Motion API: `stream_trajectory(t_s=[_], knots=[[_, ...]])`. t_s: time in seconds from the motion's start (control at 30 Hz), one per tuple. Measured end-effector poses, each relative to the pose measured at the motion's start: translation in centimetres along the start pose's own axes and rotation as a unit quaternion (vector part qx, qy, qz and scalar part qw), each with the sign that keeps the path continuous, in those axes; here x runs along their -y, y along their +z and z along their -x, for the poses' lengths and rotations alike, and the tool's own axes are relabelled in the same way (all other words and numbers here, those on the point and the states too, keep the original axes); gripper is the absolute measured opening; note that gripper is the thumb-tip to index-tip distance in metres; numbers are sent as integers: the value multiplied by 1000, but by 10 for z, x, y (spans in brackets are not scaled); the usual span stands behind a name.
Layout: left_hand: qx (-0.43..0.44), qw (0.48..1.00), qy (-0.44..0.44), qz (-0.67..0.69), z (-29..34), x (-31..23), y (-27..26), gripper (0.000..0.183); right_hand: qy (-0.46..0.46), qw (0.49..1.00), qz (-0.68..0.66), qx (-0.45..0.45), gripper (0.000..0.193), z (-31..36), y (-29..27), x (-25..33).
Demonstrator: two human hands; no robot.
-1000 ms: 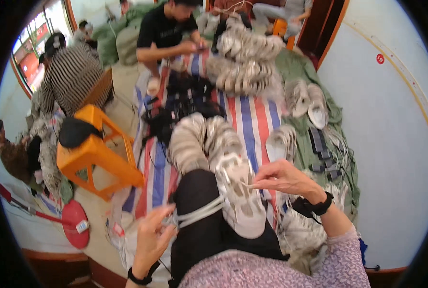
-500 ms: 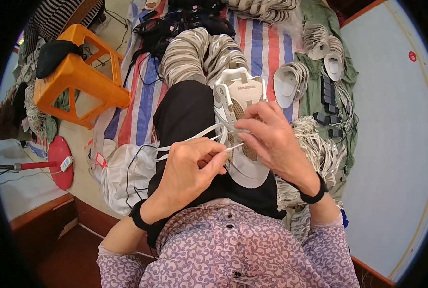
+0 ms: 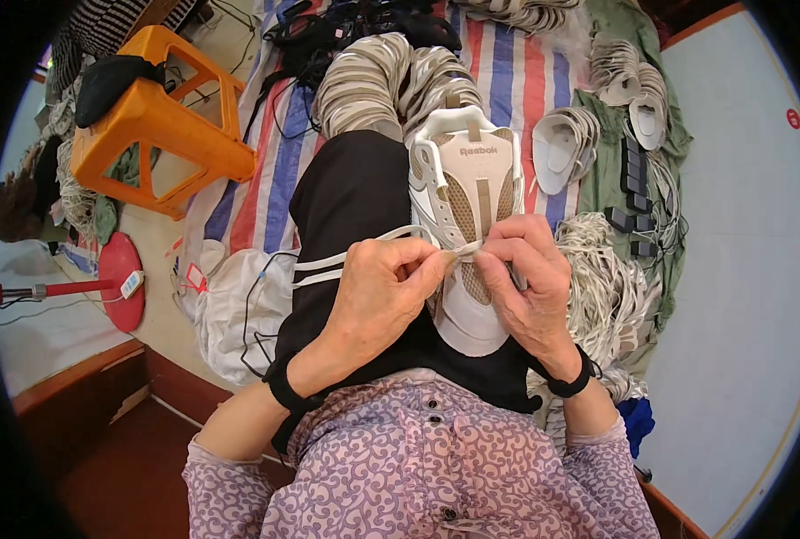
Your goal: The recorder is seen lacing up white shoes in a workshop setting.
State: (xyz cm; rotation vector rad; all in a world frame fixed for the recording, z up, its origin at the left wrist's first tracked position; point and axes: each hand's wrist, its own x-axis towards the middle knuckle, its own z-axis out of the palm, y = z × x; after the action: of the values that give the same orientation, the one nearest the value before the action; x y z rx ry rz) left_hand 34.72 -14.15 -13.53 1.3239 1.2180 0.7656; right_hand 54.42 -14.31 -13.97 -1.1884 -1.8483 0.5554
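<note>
A white and beige shoe upper (image 3: 483, 170) rests on my lap, its toe toward me. Over its lower middle, both hands meet with pinched fingers. My left hand (image 3: 378, 292) grips a white shoelace (image 3: 398, 235) between thumb and forefinger; loops of that lace trail left across my black-clad leg (image 3: 344, 193). Touching the same lace from the other side, my right hand (image 3: 530, 283) pinches it right beside the left fingertips. The exact lace tip is hidden between the fingers. Eyelets (image 3: 430, 176) show along the upper's left edge.
Stacked shoe uppers (image 3: 364, 85) lie beyond my knees on a striped sheet (image 3: 501, 76). More nested uppers (image 3: 566, 144) and a heap of white laces (image 3: 597, 283) are to the right. An orange stool (image 3: 149, 121) and a red round base (image 3: 122, 280) stand left.
The right hand has lowered and closed in on the left, so the fingertips now meet at the lace. The view has shifted slightly, and the lace end seen before is now covered.
</note>
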Motion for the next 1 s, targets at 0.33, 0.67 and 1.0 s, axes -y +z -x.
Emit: stream_trajectory(t_s=[0.33,0.67,1.0], knots=[[-59,998,7,-30,0,0,10,20,-16,1000,-7,-16,15,1,1,1],[-71,997,-20,15,6,0,13,20,-34,999,16,0,10,1,-2,1],[-106,994,-33,16,8,1,23,21,-32,999,-1,-10,9,4,0,-2]])
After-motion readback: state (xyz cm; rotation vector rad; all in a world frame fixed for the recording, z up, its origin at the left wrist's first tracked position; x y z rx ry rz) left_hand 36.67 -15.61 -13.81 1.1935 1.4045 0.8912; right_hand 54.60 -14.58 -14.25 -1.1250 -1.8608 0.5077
